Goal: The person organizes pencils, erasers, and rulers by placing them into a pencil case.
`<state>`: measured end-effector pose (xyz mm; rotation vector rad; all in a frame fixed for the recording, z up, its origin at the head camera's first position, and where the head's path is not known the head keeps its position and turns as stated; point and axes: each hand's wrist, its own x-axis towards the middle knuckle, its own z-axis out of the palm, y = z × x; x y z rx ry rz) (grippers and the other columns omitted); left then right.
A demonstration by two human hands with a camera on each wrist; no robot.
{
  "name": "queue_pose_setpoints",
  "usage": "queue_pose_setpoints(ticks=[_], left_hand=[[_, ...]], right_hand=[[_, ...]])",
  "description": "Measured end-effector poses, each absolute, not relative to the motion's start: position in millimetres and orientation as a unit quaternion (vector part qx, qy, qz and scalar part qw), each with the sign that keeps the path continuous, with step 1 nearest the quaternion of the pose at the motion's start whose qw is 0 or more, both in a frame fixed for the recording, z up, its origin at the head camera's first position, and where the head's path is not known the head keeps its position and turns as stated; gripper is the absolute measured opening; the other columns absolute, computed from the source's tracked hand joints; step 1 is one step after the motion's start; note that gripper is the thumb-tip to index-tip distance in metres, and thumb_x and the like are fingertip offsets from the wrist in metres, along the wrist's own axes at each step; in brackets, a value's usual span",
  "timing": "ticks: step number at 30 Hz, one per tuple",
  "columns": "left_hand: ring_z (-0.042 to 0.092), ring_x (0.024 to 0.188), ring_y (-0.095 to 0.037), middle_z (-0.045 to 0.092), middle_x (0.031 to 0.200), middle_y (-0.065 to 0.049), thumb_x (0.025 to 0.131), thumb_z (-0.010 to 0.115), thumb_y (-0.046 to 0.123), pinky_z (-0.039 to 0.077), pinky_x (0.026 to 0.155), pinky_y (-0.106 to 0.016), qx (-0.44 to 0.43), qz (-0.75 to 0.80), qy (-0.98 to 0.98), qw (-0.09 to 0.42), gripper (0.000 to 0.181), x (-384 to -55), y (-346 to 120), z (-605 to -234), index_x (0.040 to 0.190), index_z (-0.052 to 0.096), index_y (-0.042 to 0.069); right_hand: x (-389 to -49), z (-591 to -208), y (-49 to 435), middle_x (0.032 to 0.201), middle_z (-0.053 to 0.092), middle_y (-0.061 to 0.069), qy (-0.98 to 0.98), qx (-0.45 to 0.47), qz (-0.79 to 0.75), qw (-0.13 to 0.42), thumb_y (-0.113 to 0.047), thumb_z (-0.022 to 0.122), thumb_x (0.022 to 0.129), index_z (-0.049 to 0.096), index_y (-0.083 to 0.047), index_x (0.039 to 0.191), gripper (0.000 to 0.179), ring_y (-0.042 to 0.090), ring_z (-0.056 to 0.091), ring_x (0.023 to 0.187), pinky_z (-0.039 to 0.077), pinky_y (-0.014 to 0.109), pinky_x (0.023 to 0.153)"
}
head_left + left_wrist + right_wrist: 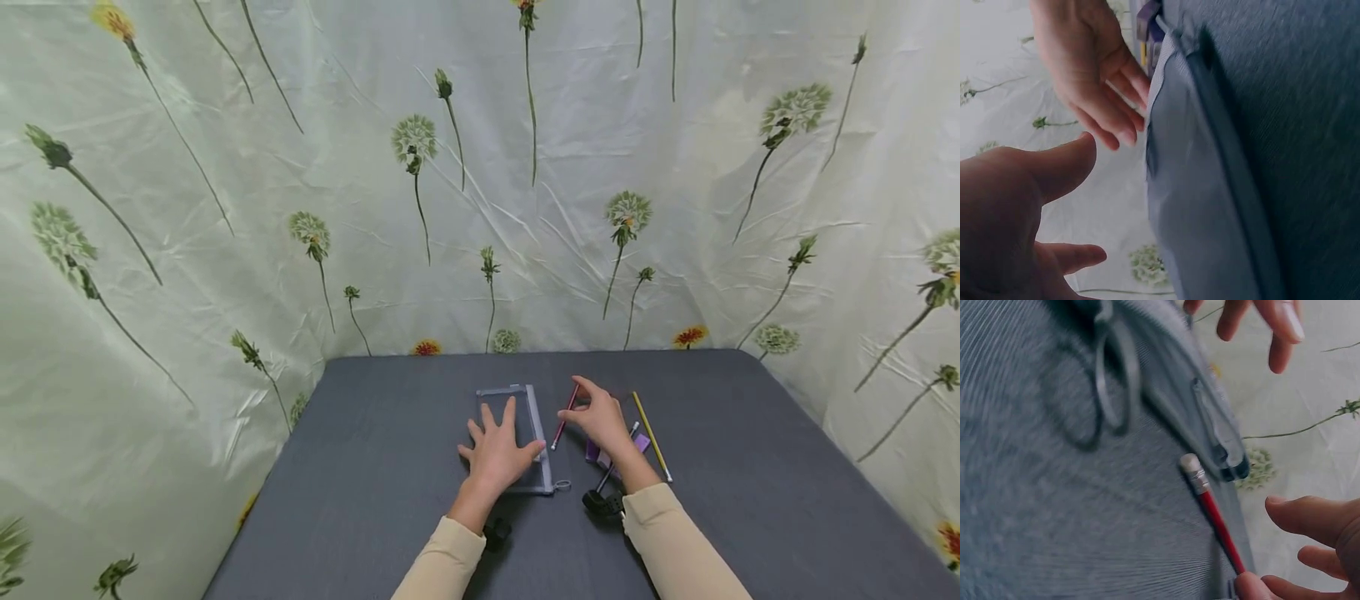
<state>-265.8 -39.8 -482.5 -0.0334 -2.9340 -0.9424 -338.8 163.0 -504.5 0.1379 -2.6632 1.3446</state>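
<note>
While left hand (pixel 495 454) spreads over zip pouch (pixel 525 421), red pencil (pixel 1216 519) lies outside.

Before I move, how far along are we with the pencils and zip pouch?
Done, it seems: the zip pouch is set out, with the left hand spread over it. In hand: the right hand's fingers are at the red pencil, thumb apart from it. Probably left: packing, since the yellow pencil and red pencil both lie outside the pouch.
</note>
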Motion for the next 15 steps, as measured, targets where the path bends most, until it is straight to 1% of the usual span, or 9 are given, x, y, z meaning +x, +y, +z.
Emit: queue_pose_setpoints(ticks=[3, 8, 11, 15], left_hand=[[0.016, 0.142, -0.061, 0.019, 0.161, -0.030, 0.087, 0.075, 0.051, 0.019, 0.096, -0.084, -0.010, -0.306, -0.952, 0.024, 0.088, -265, -36, -485, 0.159, 0.034, 0.022], [0.011, 0.144, -0.060, 0.015, 0.162, -0.028, 0.085, 0.077, 0.053, 0.014, 0.099, -0.083, -0.005, -0.312, -0.950, 0.014, 0.091, -264, -31, -492, 0.159, 0.034, 0.022], [0.009, 0.144, -0.059, 0.013, 0.163, -0.028, 0.084, 0.077, 0.054, 0.012, 0.100, -0.083, 0.000, -0.314, -0.950, 0.008, 0.094, -264, -29, -495, 0.160, 0.033, 0.021], [0.009, 0.145, -0.058, 0.013, 0.163, -0.027, 0.082, 0.078, 0.055, 0.012, 0.101, -0.083, 0.009, -0.306, -0.952, 0.007, 0.097, -265, -29, -498, 0.160, 0.033, 0.020]], right_hand=[[-341, -510, 161, 0.127, 0.063, 0.025, -0.899, 0.046, 0.423, 0.099, -0.017, 0.085, 0.081, 0.049, -0.005, 0.148, 0.078, 0.030, 0.070, 0.091, 0.053, 0.050, 0.080], [-344, -516, 157, 0.114, 0.068, 0.019, -0.921, 0.031, 0.370, 0.118, -0.027, 0.088, 0.078, 0.053, -0.005, 0.145, 0.078, 0.034, 0.065, 0.094, 0.049, 0.054, 0.082], [-345, -518, 155, 0.111, 0.068, 0.017, -0.932, 0.022, 0.343, 0.117, -0.034, 0.089, 0.077, 0.054, -0.006, 0.145, 0.081, 0.037, 0.063, 0.097, 0.048, 0.055, 0.081], [-348, -517, 153, 0.110, 0.066, 0.014, -0.944, 0.009, 0.311, 0.112, -0.036, 0.090, 0.074, 0.055, -0.010, 0.145, 0.083, 0.035, 0.063, 0.094, 0.049, 0.054, 0.075]])
